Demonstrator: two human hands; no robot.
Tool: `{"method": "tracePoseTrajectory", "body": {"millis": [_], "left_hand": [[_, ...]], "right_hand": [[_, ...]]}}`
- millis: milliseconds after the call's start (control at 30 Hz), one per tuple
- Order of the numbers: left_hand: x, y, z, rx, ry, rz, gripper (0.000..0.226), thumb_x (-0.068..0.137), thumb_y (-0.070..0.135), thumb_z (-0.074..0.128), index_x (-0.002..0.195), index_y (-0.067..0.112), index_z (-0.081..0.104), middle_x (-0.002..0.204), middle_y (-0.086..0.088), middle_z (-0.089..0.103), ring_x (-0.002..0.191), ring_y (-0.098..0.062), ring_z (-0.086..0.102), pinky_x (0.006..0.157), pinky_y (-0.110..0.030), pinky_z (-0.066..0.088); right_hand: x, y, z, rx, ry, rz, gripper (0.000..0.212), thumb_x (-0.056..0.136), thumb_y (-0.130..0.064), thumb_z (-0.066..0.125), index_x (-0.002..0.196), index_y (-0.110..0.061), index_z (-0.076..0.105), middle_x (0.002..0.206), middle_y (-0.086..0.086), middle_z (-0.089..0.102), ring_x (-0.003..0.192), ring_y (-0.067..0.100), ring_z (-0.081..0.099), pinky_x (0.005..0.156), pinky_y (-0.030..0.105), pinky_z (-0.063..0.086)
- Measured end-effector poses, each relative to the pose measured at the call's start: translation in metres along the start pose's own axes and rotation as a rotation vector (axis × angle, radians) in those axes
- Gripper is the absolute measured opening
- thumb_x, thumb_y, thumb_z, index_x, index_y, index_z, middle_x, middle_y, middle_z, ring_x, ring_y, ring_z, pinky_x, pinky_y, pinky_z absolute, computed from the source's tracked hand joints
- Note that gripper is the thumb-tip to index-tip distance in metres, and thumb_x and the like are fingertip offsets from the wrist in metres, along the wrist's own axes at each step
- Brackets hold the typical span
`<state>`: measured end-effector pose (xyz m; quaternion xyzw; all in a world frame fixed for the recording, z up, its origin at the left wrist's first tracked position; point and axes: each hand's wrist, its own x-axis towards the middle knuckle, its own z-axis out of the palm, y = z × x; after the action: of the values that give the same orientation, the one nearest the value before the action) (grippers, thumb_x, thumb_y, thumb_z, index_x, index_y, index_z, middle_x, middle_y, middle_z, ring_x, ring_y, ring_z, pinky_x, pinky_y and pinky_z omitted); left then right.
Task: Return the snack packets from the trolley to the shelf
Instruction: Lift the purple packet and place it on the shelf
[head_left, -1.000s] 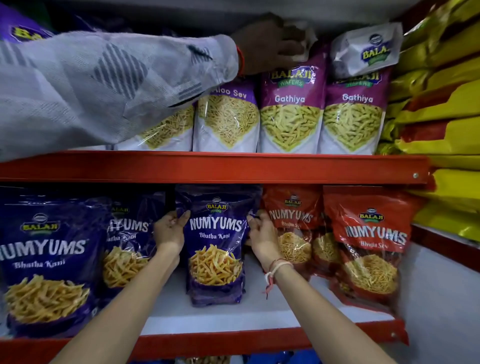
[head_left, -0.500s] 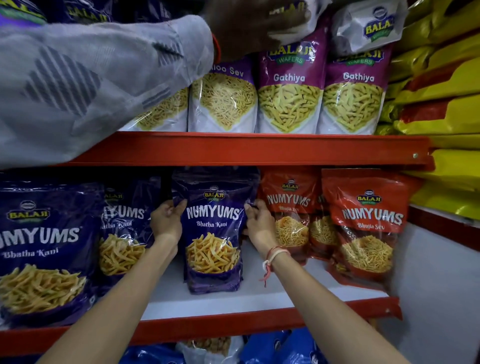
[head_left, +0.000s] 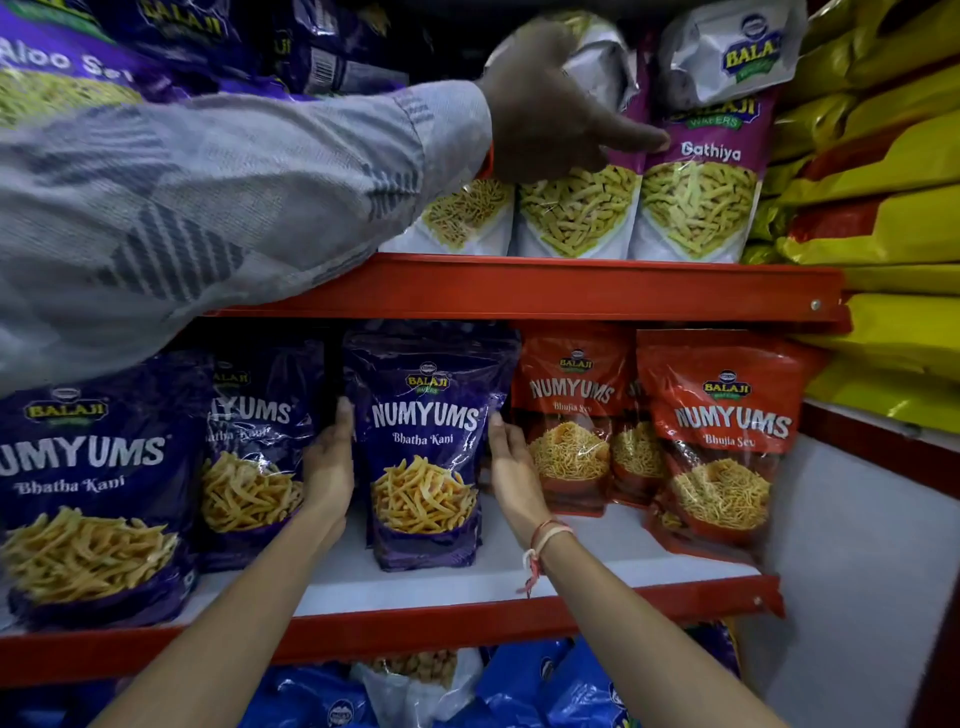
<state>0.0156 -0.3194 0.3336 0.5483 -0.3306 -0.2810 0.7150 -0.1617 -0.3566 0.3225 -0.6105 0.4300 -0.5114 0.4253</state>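
A purple Numyums Bhatha Kani packet (head_left: 423, 447) stands upright on the white board of the middle shelf (head_left: 519, 574). My left hand (head_left: 328, 467) lies flat against its left side and my right hand (head_left: 511, 467) against its right side, fingers pointing up and apart. Both hands touch the packet's edges, holding it between them. More purple packets (head_left: 83, 493) stand to its left and red Numyums Bhujia Sev packets (head_left: 722, 441) to its right. The trolley is out of view.
Another person's grey sleeve (head_left: 208, 197) and hand (head_left: 550, 119) reach across the upper shelf (head_left: 571, 283) to the Gathiya packets (head_left: 696, 197). Yellow packets (head_left: 883, 218) are stacked at the right. Blue packets (head_left: 519, 686) lie below the red shelf edge.
My hands slid down from the packet's top corners to its sides. The other person's hand has come off the packet top and now points right. The view has moved closer.
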Motion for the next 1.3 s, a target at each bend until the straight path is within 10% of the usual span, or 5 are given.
{"method": "tracePoseTrajectory", "body": {"millis": [233, 433, 600, 833, 1300], "left_hand": [[-0.018, -0.008, -0.013, -0.036, -0.102, -0.114, 0.089, 0.080, 0.078, 0.011, 0.138, 0.017, 0.043, 0.142, -0.016, 0.048, 0.125, -0.036, 0.048, 0.103, -0.055, 0.039], [-0.033, -0.023, -0.018, -0.083, -0.101, -0.171, 0.092, 0.080, 0.077, 0.012, 0.130, 0.010, 0.051, 0.070, -0.014, 0.061, 0.063, -0.030, 0.057, 0.060, -0.039, 0.048], [-0.043, -0.027, -0.020, -0.012, -0.137, -0.138, 0.103, 0.063, 0.086, 0.014, 0.124, 0.015, 0.056, 0.069, -0.008, 0.062, 0.072, -0.024, 0.060, 0.072, -0.040, 0.050], [-0.046, -0.029, -0.022, 0.103, -0.129, -0.123, 0.097, 0.070, 0.087, 0.012, 0.129, 0.022, 0.054, 0.123, -0.018, 0.062, 0.114, -0.035, 0.058, 0.107, -0.055, 0.039], [-0.064, -0.026, -0.040, 0.286, -0.016, -0.046, 0.086, 0.063, 0.093, 0.011, 0.078, 0.018, 0.050, 0.085, -0.015, 0.063, 0.096, -0.043, 0.066, 0.095, -0.055, 0.049]], "right_hand": [[-0.020, 0.010, 0.001, 0.113, 0.006, 0.108, 0.091, 0.070, -0.089, 0.019, 0.142, -0.037, 0.039, 0.154, -0.001, 0.041, 0.140, 0.027, 0.040, 0.116, 0.059, 0.031], [-0.033, 0.025, 0.007, 0.188, -0.011, 0.183, 0.112, 0.058, -0.093, 0.018, 0.148, -0.028, 0.036, 0.154, 0.006, 0.043, 0.140, 0.028, 0.041, 0.118, 0.057, 0.030], [-0.036, 0.026, 0.011, 0.197, -0.023, 0.183, 0.111, 0.060, -0.092, 0.022, 0.146, -0.025, 0.042, 0.148, 0.007, 0.051, 0.137, 0.026, 0.046, 0.118, 0.053, 0.032], [-0.037, 0.031, 0.009, 0.150, -0.062, 0.166, 0.101, 0.066, -0.088, 0.023, 0.145, -0.028, 0.042, 0.147, 0.006, 0.052, 0.135, 0.027, 0.048, 0.117, 0.052, 0.035], [-0.055, 0.035, -0.003, 0.058, -0.078, 0.106, 0.068, 0.090, -0.069, 0.025, 0.148, -0.035, 0.033, 0.156, -0.005, 0.038, 0.145, 0.020, 0.034, 0.122, 0.049, 0.027]]}}
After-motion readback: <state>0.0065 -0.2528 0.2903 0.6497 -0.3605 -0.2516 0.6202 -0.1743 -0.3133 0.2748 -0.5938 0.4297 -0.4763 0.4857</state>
